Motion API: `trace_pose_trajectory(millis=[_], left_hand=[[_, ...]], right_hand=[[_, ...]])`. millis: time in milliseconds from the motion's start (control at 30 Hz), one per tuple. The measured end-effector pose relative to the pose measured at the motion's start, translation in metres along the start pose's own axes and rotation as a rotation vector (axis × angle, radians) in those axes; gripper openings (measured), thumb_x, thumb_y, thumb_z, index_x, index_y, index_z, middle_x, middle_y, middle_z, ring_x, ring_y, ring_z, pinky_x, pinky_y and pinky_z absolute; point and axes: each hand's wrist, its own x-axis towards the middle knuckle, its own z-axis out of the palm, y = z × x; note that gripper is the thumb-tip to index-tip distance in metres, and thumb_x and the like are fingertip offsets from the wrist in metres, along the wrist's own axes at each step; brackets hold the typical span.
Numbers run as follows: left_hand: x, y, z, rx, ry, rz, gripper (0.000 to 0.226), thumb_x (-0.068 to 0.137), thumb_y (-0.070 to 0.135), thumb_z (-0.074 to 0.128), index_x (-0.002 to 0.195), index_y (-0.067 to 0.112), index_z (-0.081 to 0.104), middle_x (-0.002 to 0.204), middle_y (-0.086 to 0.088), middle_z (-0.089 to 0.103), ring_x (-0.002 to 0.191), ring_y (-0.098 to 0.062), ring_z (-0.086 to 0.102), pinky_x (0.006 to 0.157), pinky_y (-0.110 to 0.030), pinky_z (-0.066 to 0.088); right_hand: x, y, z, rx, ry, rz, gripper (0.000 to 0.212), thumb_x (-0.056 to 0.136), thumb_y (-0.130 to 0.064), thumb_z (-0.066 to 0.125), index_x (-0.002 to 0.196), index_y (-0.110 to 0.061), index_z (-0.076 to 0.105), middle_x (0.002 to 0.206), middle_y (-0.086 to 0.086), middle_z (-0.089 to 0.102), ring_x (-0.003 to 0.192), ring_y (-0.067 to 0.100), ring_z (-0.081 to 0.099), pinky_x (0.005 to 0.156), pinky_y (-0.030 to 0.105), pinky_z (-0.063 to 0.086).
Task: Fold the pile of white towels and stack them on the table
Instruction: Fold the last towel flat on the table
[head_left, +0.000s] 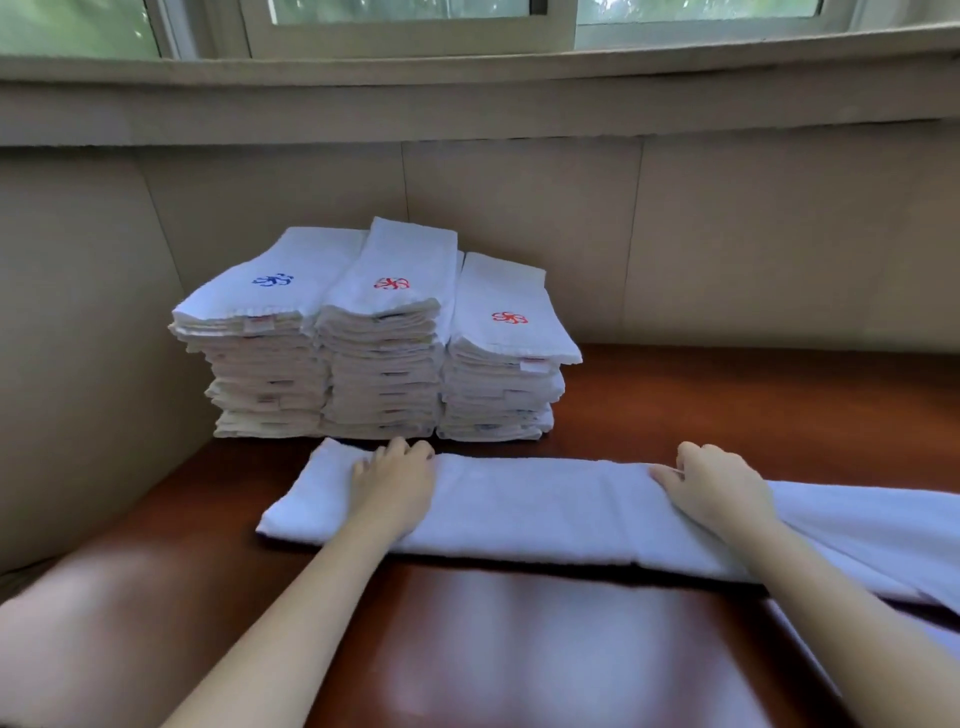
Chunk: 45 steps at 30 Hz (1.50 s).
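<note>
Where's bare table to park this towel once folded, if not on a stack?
Bare table lies right of the three stacks, behind the long towel. More lies in front of that towel, between the forearms. Crowded: the thin strip between stacks and towel, by the left hand.
</note>
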Motion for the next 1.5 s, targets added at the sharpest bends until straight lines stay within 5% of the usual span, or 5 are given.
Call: trace_pose_trajectory(millis=[567, 900, 1233, 1367, 1500], left_hand=[[-0.063, -0.061, -0.074, -0.309, -0.401, 0.22, 0.025, 0.093, 0.023, 0.051, 0.069, 0.03, 0.05, 0.075, 0.009, 0.057, 0.068, -0.007, 0.047, 0.062, -0.024, 0.039], [-0.085, -0.026, -0.055, 0.185, -0.043, 0.202, 0.027, 0.097, 0.018, 0.043, 0.122, 0.026, 0.048, 0.117, 0.003, 0.048, 0.109, -0.018, 0.046, 0.083, -0.028, 0.036], [-0.133, 0.219, -0.039, -0.289, -0.162, 0.42, 0.027, 0.099, 0.031, 0.034, 0.121, 0.022, 0.048, 0.12, -0.002, 0.051, 0.113, -0.026, 0.047, 0.092, -0.038, 0.036], [-0.137, 0.251, -0.028, -0.318, -0.079, 0.514, 0.032, 0.101, 0.035, 0.029, 0.122, 0.033, 0.052, 0.12, 0.004, 0.052, 0.111, -0.021, 0.05, 0.091, -0.035, 0.034], [-0.132, 0.253, -0.022, -0.356, -0.057, 0.495, 0.032, 0.102, 0.034, 0.029, 0.131, 0.035, 0.044, 0.123, 0.007, 0.052, 0.113, -0.019, 0.05, 0.09, -0.035, 0.034]], right_hand=[[-0.105, -0.006, -0.062, 0.062, -0.332, -0.199, 0.007, 0.088, -0.028, 0.052, 0.083, -0.027, 0.047, 0.089, -0.007, 0.053, 0.084, 0.019, 0.052, 0.066, 0.031, 0.042], [-0.114, -0.014, -0.037, 0.078, -0.095, -0.087, 0.018, 0.096, -0.033, 0.045, 0.097, -0.015, 0.045, 0.096, 0.001, 0.053, 0.092, 0.025, 0.053, 0.066, 0.031, 0.039], [-0.166, 0.08, -0.076, -0.169, -0.16, 0.059, 0.021, 0.086, -0.004, 0.041, 0.097, -0.02, 0.032, 0.1, 0.003, 0.044, 0.102, 0.027, 0.054, 0.06, 0.031, 0.034], [-0.181, 0.159, -0.113, -0.055, -0.337, 0.181, 0.042, 0.083, -0.001, 0.041, 0.117, -0.021, 0.055, 0.121, -0.003, 0.058, 0.111, 0.018, 0.055, 0.081, 0.027, 0.043], [-0.173, 0.211, -0.142, 0.372, -0.452, 0.321, 0.025, 0.08, 0.001, 0.051, 0.071, -0.017, 0.066, 0.066, -0.005, 0.055, 0.068, 0.017, 0.05, 0.058, 0.025, 0.036]])
